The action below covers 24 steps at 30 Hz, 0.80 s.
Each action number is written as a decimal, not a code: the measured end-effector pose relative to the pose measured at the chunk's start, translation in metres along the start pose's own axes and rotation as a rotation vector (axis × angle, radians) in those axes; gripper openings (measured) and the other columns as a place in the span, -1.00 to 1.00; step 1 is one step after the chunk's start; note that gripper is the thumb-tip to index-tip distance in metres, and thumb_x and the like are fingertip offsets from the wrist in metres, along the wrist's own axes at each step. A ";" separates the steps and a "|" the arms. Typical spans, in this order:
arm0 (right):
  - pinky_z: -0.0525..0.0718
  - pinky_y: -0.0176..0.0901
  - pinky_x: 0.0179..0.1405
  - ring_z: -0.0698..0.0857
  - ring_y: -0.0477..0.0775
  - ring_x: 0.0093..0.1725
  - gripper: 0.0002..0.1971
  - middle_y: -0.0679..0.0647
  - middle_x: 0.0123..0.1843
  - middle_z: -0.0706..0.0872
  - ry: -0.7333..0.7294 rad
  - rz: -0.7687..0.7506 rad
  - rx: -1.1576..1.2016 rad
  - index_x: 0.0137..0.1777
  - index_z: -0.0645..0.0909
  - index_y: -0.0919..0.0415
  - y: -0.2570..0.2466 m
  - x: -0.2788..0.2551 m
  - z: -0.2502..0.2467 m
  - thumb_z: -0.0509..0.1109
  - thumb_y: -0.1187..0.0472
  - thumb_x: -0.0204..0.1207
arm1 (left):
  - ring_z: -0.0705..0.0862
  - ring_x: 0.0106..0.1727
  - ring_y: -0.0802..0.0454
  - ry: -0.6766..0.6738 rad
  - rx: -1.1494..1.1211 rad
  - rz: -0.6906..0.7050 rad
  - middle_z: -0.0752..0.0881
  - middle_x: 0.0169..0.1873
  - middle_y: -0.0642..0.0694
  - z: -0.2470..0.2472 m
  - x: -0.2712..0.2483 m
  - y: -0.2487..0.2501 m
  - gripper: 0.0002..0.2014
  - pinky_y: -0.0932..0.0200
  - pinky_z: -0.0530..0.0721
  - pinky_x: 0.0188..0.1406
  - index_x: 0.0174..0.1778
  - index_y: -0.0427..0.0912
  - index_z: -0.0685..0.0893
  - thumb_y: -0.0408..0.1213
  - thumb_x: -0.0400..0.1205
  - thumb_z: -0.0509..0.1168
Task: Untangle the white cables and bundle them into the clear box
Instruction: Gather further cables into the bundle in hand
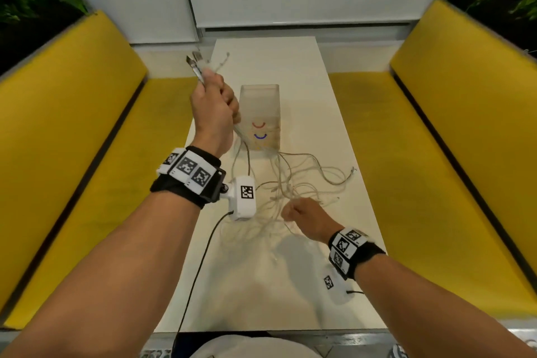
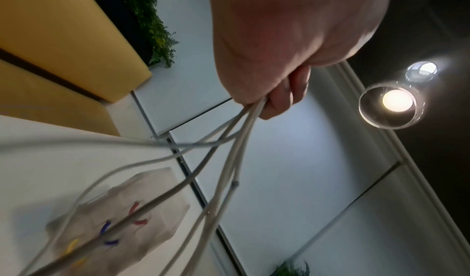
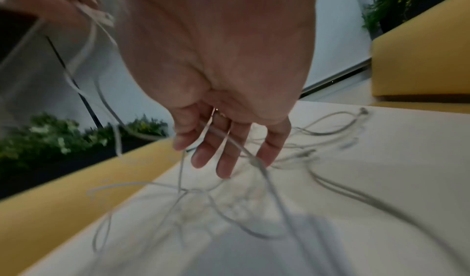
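**Left hand lifts a bunch of cables beside the box**

One clear box (image 1: 259, 118) stands upright on the pale counter (image 1: 325, 113), and places here are given from it. The left hand (image 1: 213, 109) is raised just left of the box, its fingers clenched round a bunch of white cables (image 1: 293, 183). Their plug ends stick up out of the fist, too blurred to count; in the left wrist view about five strands (image 2: 229, 159) run down from the fingers (image 2: 279, 101) toward the counter, passing in front of the box (image 2: 122, 226).

The rest of the cables lie in one loose tangle on the counter on the near side of the box, with one loop reaching out to the near right. How many cables make up the tangle cannot be told.

The right hand (image 1: 305, 219) hovers low over the tangle, near and to the right of the box. In the right wrist view its fingers (image 3: 223, 159) hang loosely, barely curled, with two or three strands (image 3: 257, 163) running across and between them; no firm grip shows.

Two yellow benches (image 1: 453, 131) flank the counter, one on each side of the box.
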State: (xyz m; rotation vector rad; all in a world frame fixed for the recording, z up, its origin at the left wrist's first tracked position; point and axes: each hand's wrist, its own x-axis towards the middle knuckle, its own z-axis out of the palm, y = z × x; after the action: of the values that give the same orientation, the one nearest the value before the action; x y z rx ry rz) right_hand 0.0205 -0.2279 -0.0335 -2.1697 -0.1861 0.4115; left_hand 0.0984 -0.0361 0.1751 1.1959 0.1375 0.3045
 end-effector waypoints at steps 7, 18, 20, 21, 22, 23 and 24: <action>0.56 -0.14 -0.08 0.60 -0.08 -0.30 -0.60 -0.03 -0.32 0.67 0.054 0.010 0.181 -0.27 0.63 0.26 0.010 -0.006 -0.007 0.20 0.14 0.78 | 0.16 -0.53 0.08 -0.001 0.014 0.077 0.27 -0.53 0.03 -0.007 0.007 0.007 -0.55 0.16 0.09 -0.57 -0.35 -0.03 0.35 0.04 0.85 0.01; 0.48 -0.08 -0.36 0.47 0.12 -0.37 -0.64 0.21 -0.34 0.49 0.242 -0.292 0.374 -0.07 0.61 0.46 -0.133 -0.005 -0.095 0.11 0.23 0.82 | 0.38 -0.70 0.29 -0.310 0.383 0.048 0.45 -0.71 0.17 0.005 -0.028 -0.027 -0.58 0.38 0.36 -0.64 -0.41 -0.10 0.47 -0.06 0.75 0.33; 0.47 -0.10 -0.41 0.48 0.10 -0.45 -0.67 0.14 -0.42 0.53 0.198 -0.326 0.304 -0.09 0.62 0.44 -0.146 -0.006 -0.100 0.14 0.26 0.79 | 0.36 -0.68 0.27 -0.423 0.441 0.040 0.45 -0.68 0.16 0.008 -0.033 -0.030 -0.58 0.34 0.35 -0.62 -0.40 -0.17 0.52 -0.05 0.73 0.35; 0.45 -0.15 -0.44 0.46 -0.02 -0.49 -0.68 -0.02 -0.49 0.54 0.170 -0.335 0.260 -0.10 0.63 0.42 -0.150 -0.006 -0.100 0.16 0.26 0.79 | 0.37 -0.67 0.25 -0.452 0.454 0.038 0.47 -0.67 0.13 0.008 -0.034 -0.032 -0.58 0.36 0.36 -0.61 -0.41 -0.18 0.53 -0.08 0.73 0.36; 0.43 -0.23 -0.47 0.42 -0.14 -0.54 -0.70 -0.19 -0.55 0.52 0.146 -0.342 0.228 -0.09 0.63 0.43 -0.150 -0.006 -0.099 0.17 0.27 0.78 | 0.40 -0.66 0.22 -0.459 0.457 0.040 0.49 -0.66 0.10 0.009 -0.035 -0.034 -0.59 0.36 0.38 -0.60 -0.43 -0.18 0.54 -0.13 0.73 0.37; 0.37 -0.32 -0.49 0.36 -0.22 -0.56 -0.70 -0.24 -0.59 0.49 0.131 -0.353 0.227 -0.09 0.63 0.45 -0.149 -0.005 -0.096 0.19 0.28 0.78 | 0.44 -0.64 0.18 -0.446 0.470 0.048 0.51 -0.64 0.06 0.010 -0.035 -0.036 -0.60 0.32 0.42 -0.59 -0.43 -0.18 0.55 -0.17 0.74 0.37; 0.33 -0.37 -0.52 0.33 -0.23 -0.58 -0.71 -0.24 -0.60 0.46 0.124 -0.360 0.259 -0.09 0.62 0.45 -0.145 -0.003 -0.093 0.20 0.28 0.79 | 0.48 -0.62 0.14 -0.423 0.493 0.065 0.54 -0.63 0.04 0.012 -0.035 -0.037 -0.62 0.27 0.46 -0.58 -0.41 -0.19 0.58 -0.19 0.75 0.36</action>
State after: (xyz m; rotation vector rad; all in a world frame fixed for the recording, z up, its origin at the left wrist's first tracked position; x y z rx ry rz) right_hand 0.0531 -0.2138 0.1351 -1.8516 -0.4230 0.0888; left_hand 0.0740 -0.0696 0.1431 1.7298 -0.2073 0.0662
